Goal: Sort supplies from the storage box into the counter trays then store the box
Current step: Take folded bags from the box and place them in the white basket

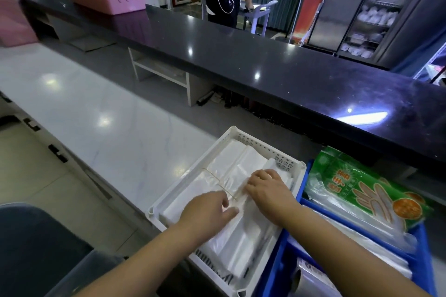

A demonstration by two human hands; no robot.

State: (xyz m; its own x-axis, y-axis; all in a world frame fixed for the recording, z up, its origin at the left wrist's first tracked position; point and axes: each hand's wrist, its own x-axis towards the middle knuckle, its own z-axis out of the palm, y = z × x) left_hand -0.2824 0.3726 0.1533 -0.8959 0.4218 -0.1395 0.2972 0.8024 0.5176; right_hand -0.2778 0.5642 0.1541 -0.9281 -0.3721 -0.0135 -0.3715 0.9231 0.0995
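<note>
Fingers of my left hand [210, 210] are pressing flat, those of my right hand [268, 190] are curling and gripping the bag bundle [231, 169] in the white tray [243, 138]; I think I am settling it, and next letting go gently.

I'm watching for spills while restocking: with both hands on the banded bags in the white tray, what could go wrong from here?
The thin rubber band around the plastic bag bundle looks stretched; tugged, it may snap and the slippery bags fan out.
The white tray seems to overhang the white counter's near edge, so pressure from the left hand and right hand could tip it.
</note>
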